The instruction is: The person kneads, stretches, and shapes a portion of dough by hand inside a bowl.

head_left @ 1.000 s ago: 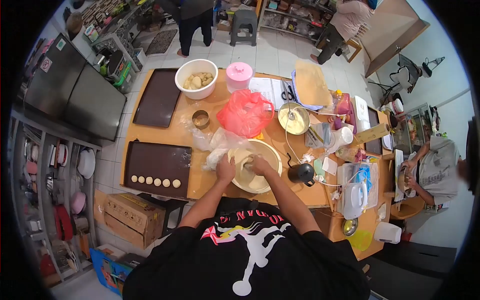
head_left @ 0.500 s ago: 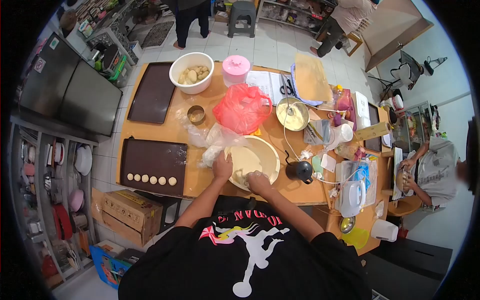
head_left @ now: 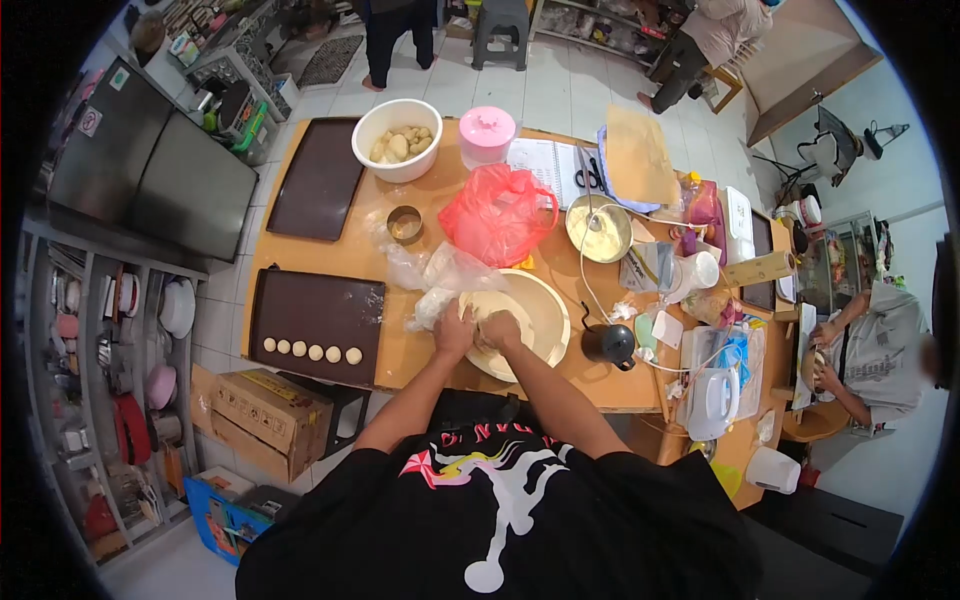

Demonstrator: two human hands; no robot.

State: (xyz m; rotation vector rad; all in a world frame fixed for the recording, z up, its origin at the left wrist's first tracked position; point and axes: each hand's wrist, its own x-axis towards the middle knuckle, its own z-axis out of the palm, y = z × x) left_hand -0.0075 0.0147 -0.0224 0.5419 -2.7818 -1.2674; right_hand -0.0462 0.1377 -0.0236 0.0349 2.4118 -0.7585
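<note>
A wide cream bowl (head_left: pixel 555 325) stands at the table's front edge with a pale, soft-looking mixture (head_left: pixel 490 300) inside. At its left rim my left hand (head_left: pixel 455 328) is closed, thumb side toward the bowl, its fingers partly hidden. My right hand (head_left: pixel 500 328) is curled into the left part of the bowl, close beside the left one; what lies under its fingers is hidden. A crumpled clear plastic bag (head_left: pixel 435 285) lies against the bowl's left side, and a red plastic bag (head_left: pixel 498 215) sits behind it.
Left are a dark tray (head_left: pixel 320 315) with several small dough balls and another tray (head_left: pixel 315 180). A white tub (head_left: pixel 398 140), metal ring (head_left: pixel 404 224), pink-lidded container (head_left: pixel 487 135), metal bowl (head_left: pixel 600 230) and dark pitcher (head_left: pixel 608 345) surround the bowl. A person (head_left: pixel 880 350) works at right.
My right hand has moved left across the bowl, from its front edge to beside my left hand. The whole view has shifted slightly right.
</note>
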